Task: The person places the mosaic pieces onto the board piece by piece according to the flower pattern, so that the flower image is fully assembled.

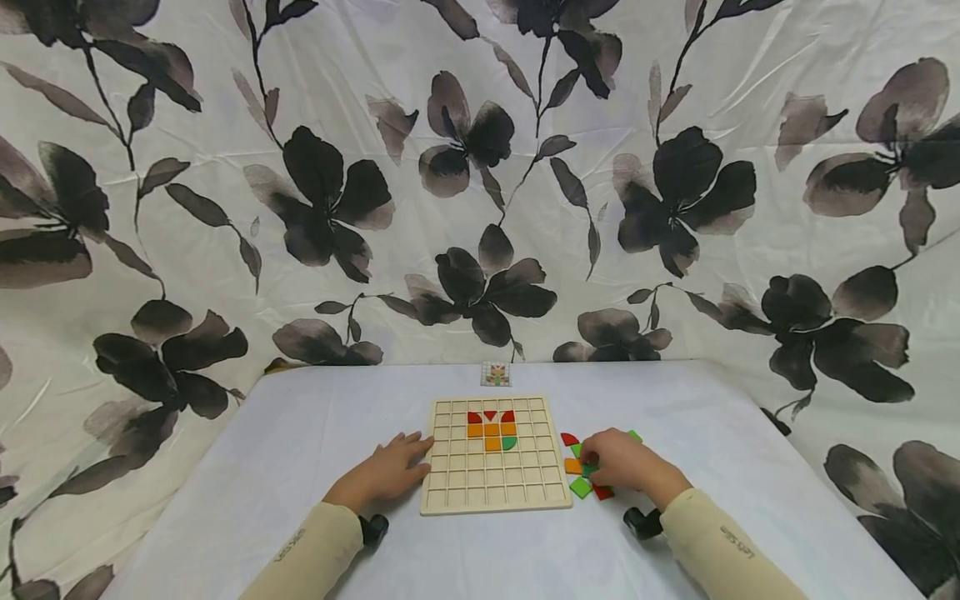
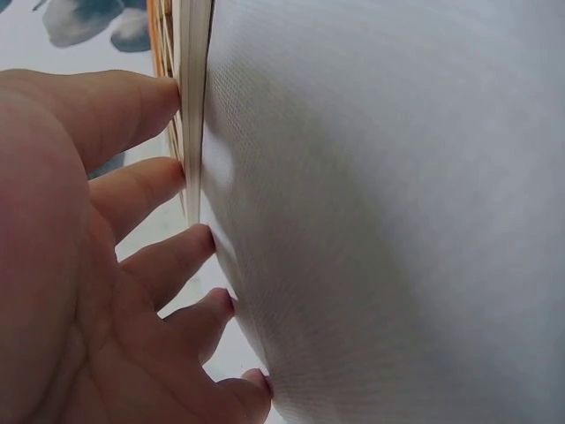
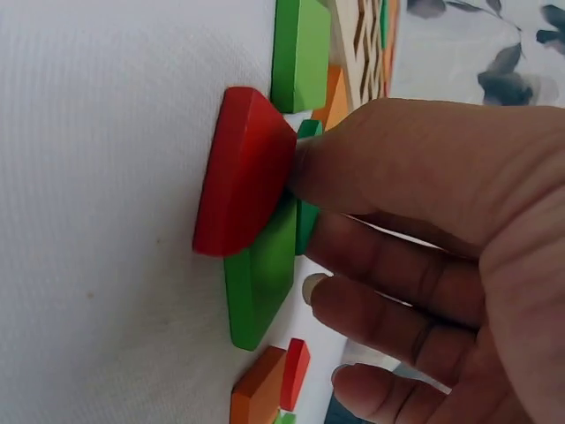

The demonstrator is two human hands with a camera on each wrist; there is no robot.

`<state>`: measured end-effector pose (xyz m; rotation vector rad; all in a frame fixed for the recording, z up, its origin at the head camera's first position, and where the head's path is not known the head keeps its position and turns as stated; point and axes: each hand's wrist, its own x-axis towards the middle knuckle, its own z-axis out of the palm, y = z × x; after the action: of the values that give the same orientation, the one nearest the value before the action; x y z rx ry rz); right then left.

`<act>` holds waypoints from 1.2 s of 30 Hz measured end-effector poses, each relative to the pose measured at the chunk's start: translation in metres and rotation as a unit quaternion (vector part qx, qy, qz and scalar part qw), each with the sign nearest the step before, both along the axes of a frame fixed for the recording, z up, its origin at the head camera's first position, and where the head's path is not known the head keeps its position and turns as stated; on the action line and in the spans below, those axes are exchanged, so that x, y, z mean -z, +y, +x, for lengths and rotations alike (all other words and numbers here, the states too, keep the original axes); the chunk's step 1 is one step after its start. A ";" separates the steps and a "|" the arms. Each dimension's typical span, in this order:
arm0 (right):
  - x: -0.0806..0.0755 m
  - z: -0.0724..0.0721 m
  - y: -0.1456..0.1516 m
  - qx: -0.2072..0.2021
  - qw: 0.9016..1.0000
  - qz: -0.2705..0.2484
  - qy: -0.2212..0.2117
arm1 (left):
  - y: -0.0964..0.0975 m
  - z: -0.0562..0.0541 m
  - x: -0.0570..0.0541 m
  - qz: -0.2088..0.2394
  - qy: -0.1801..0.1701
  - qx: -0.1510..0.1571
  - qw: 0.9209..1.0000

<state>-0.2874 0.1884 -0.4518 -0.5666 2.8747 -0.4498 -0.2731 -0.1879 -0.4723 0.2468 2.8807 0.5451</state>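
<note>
A square wooden grid board (image 1: 495, 492) lies on the table with a small pattern of red, orange and green blocks (image 1: 491, 430) set in its upper cells. My left hand (image 1: 392, 471) rests at the board's left side, fingers spread and fairly straight, fingertips along the wooden edge (image 2: 192, 115). Right of the board, my right hand (image 1: 628, 461) is over a loose group of blocks. Its thumb and index finger pinch a dark green block (image 3: 306, 225), partly hidden by the thumb. A red rounded block (image 3: 247, 177) and a bright green block (image 3: 265, 283) lie beside the fingertips.
Other loose pieces by the board's right edge include an orange block (image 1: 573, 466) and a light green block (image 1: 581, 487). A small pattern card (image 1: 496, 374) is at the table's back edge. Behind hangs a floral cloth (image 1: 465, 208).
</note>
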 end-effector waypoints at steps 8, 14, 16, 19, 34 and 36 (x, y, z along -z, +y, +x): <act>-0.010 0.005 -0.009 -0.004 0.999 -0.013 0.033 | -0.001 0.001 -0.001 0.001 0.001 0.008 1.000; -0.022 0.000 -0.034 -0.060 0.994 -0.031 0.081 | -0.001 0.000 -0.002 0.000 0.004 0.007 1.000; -0.023 -0.003 -0.044 -0.067 0.994 -0.039 0.083 | -0.001 0.000 -0.001 0.000 0.004 0.005 1.000; -0.020 -0.006 -0.059 -0.081 0.991 -0.047 0.095 | -0.001 -0.001 0.000 0.003 0.002 0.003 1.000; -0.014 -0.010 -0.118 -0.108 0.978 -0.042 0.173 | 0.000 0.000 0.001 0.009 -0.006 -0.004 1.000; -0.012 -0.010 -0.125 -0.097 0.979 -0.035 0.178 | 0.000 0.000 0.001 0.009 -0.005 -0.003 1.000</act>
<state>-0.2973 0.0637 -0.4394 -1.0259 3.0989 -0.4588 -0.2736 -0.1880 -0.4730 0.2373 2.8692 0.5729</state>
